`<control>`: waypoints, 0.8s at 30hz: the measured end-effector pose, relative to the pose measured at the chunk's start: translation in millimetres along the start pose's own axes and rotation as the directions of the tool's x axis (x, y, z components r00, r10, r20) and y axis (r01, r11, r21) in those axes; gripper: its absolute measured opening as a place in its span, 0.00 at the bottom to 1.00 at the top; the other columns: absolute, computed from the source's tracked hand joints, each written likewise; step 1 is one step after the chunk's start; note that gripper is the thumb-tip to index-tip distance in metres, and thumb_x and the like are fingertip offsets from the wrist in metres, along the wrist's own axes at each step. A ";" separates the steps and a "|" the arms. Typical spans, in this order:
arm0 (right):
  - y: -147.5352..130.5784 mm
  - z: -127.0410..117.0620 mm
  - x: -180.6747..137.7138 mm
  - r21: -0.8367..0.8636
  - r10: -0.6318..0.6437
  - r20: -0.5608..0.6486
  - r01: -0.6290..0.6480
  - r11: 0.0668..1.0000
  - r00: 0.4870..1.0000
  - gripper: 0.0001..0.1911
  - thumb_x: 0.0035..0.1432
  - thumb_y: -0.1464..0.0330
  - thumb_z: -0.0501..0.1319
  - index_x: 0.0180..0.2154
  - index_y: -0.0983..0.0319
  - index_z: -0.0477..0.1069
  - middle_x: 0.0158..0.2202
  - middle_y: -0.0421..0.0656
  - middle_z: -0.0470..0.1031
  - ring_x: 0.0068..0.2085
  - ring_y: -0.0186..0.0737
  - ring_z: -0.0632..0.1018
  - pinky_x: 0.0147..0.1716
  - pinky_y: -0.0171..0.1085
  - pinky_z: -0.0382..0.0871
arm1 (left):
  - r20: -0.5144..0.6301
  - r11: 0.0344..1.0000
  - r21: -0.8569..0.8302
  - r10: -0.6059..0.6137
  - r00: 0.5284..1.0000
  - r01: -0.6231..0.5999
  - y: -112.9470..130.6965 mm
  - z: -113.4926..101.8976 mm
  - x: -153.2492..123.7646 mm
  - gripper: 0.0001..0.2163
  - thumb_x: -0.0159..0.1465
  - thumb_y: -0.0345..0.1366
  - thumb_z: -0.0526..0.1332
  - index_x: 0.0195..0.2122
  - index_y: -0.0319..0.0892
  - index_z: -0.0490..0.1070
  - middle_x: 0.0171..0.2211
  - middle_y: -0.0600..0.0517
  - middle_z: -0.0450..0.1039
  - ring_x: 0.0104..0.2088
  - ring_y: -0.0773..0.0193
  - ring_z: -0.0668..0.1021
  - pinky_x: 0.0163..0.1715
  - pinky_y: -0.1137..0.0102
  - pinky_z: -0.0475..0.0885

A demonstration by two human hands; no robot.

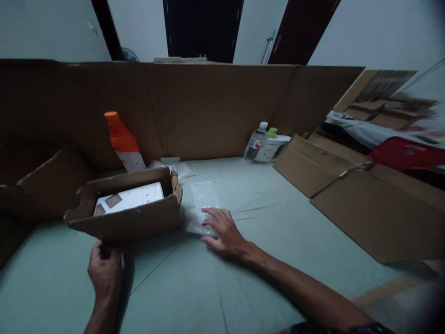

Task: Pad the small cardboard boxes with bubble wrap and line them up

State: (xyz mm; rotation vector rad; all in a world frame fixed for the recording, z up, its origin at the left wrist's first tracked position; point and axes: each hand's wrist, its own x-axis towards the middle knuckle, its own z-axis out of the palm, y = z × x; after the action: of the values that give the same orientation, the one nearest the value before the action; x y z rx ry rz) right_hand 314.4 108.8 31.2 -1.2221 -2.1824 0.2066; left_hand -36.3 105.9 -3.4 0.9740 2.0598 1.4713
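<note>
An open cardboard box (139, 221) with torn, wavy edges stands at left and looks slightly tilted. Inside it lies a white carton (141, 197) with dark square marks. My left hand (104, 266) is closed at the box's lower front edge, its fingertips partly hidden there. On the green surface to the right of the box are pieces of clear bubble wrap (204, 194). Over the nearer piece lies my right hand (224, 231), fingers apart and the tips touching the wrap.
Behind the box stands an orange-and-white bottle (125, 141). A clear water bottle (255, 144) and a white jug with a green cap (273, 147) stand at the back. A tall cardboard wall (215, 109) closes the far side; folded cardboard flaps (375, 213) lie at right.
</note>
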 end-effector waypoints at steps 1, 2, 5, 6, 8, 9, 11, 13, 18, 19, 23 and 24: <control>-10.0 -1.0 -16.2 0.044 -0.016 0.042 0.014 0.999 0.999 0.16 0.58 0.61 0.68 0.47 0.58 0.73 0.63 0.50 0.70 0.60 0.52 0.71 0.58 0.51 0.60 | -0.023 1.000 -0.016 0.016 1.000 -0.017 2.3 -1.5 -1.0 0.26 0.53 0.45 0.64 0.52 0.42 0.72 0.41 0.47 0.75 0.41 0.56 0.76 0.48 0.57 0.70; -17.6 -2.4 -28.6 0.081 -0.005 0.057 0.000 0.997 0.998 0.18 0.59 0.58 0.67 0.49 0.58 0.73 0.62 0.51 0.70 0.60 0.52 0.72 0.58 0.50 0.61 | -0.053 0.999 -0.032 0.035 0.998 -0.037 5.4 -3.5 -3.0 0.28 0.53 0.44 0.65 0.55 0.41 0.70 0.45 0.46 0.75 0.43 0.56 0.77 0.50 0.56 0.70; -23.2 -6.9 -45.1 0.120 0.172 -0.020 -0.168 0.978 0.985 0.16 0.65 0.59 0.61 0.52 0.58 0.72 0.61 0.51 0.72 0.61 0.51 0.72 0.58 0.49 0.62 | -0.130 0.992 -0.054 0.106 0.986 -0.114 17.3 -11.8 -18.1 0.33 0.55 0.43 0.65 0.62 0.38 0.64 0.55 0.40 0.72 0.50 0.54 0.76 0.55 0.56 0.70; -20.6 -7.6 -45.4 0.110 0.235 -0.045 -0.229 0.967 0.971 0.16 0.66 0.60 0.60 0.53 0.58 0.72 0.61 0.52 0.72 0.61 0.51 0.72 0.58 0.49 0.63 | -0.141 0.989 -0.042 0.136 0.981 -0.143 20.9 -14.4 -26.8 0.34 0.56 0.43 0.65 0.63 0.38 0.63 0.57 0.39 0.71 0.51 0.54 0.76 0.55 0.56 0.70; -13.4 -7.0 -41.8 0.070 0.321 -0.056 -0.317 0.946 0.946 0.19 0.65 0.61 0.60 0.55 0.59 0.71 0.61 0.52 0.71 0.61 0.52 0.71 0.57 0.50 0.64 | -0.113 0.976 0.013 0.218 0.969 -0.217 25.3 -17.9 -49.3 0.32 0.59 0.43 0.64 0.64 0.40 0.63 0.58 0.39 0.69 0.51 0.53 0.76 0.53 0.56 0.72; -10.8 -6.0 -39.0 0.046 0.339 -0.040 -0.337 0.940 0.940 0.20 0.64 0.62 0.61 0.56 0.60 0.70 0.61 0.52 0.72 0.60 0.52 0.72 0.56 0.50 0.64 | -0.075 0.963 0.045 0.267 0.961 -0.265 25.5 -18.4 -62.3 0.30 0.60 0.42 0.63 0.63 0.42 0.64 0.59 0.40 0.69 0.51 0.53 0.76 0.49 0.57 0.74; -11.6 -4.4 -34.0 0.015 0.338 -0.014 -0.337 0.941 0.941 0.21 0.62 0.63 0.63 0.55 0.61 0.71 0.55 0.52 0.77 0.56 0.53 0.74 0.53 0.51 0.65 | 0.030 0.920 0.079 0.384 0.923 -0.385 22.2 -17.4 -88.6 0.24 0.62 0.42 0.62 0.60 0.43 0.68 0.59 0.41 0.69 0.52 0.52 0.76 0.43 0.60 0.76; -23.1 -6.0 -32.7 0.038 0.263 -0.004 -0.263 0.964 0.965 0.19 0.60 0.66 0.65 0.53 0.62 0.73 0.47 0.50 0.80 0.50 0.51 0.76 0.51 0.50 0.65 | 0.138 0.869 0.054 0.481 0.866 -0.491 16.2 -15.8 -110.7 0.19 0.64 0.40 0.60 0.56 0.44 0.70 0.59 0.42 0.69 0.55 0.51 0.75 0.42 0.61 0.77; -78.8 -30.2 -50.2 0.459 -0.177 0.175 0.078 0.885 0.969 0.16 0.60 0.65 0.68 0.50 0.59 0.76 0.43 0.45 0.81 0.47 0.44 0.78 0.52 0.48 0.67 | 0.250 0.898 -0.001 0.426 0.869 -0.440 11.6 -25.4 -130.9 0.18 0.66 0.42 0.60 0.55 0.44 0.71 0.58 0.43 0.71 0.53 0.54 0.76 0.42 0.63 0.78; -86.4 -35.9 -54.5 0.545 -0.219 0.194 0.080 0.834 0.956 0.15 0.60 0.64 0.68 0.48 0.59 0.77 0.43 0.44 0.82 0.47 0.43 0.79 0.52 0.47 0.68 | 0.252 0.919 -0.003 0.383 0.889 -0.395 14.1 -28.9 -130.0 0.18 0.65 0.44 0.60 0.54 0.44 0.71 0.58 0.44 0.71 0.51 0.55 0.77 0.40 0.64 0.78; -79.2 -44.3 -62.7 0.574 0.107 0.170 -0.187 0.797 0.980 0.07 0.63 0.67 0.63 0.42 0.59 0.79 0.40 0.44 0.82 0.45 0.42 0.80 0.48 0.43 0.71 | 0.317 0.951 -0.025 0.299 0.900 -0.307 28.0 -34.2 -124.5 0.19 0.65 0.46 0.60 0.54 0.44 0.73 0.57 0.44 0.72 0.48 0.57 0.77 0.31 0.69 0.76; -68.8 -42.4 -62.2 0.523 0.245 0.154 -0.290 0.802 0.957 0.08 0.63 0.67 0.62 0.41 0.59 0.79 0.40 0.44 0.82 0.44 0.42 0.80 0.46 0.42 0.72 | 0.355 0.948 -0.019 0.304 0.884 -0.319 30.3 -32.2 -124.3 0.18 0.66 0.46 0.60 0.54 0.44 0.73 0.57 0.44 0.72 0.49 0.56 0.77 0.27 0.71 0.74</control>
State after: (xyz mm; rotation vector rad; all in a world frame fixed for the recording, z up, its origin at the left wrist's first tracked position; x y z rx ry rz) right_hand 313.5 13.0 66.2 -1.1864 -1.8087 0.9416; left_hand 32.9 -1.6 29.2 1.5236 1.7330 1.2829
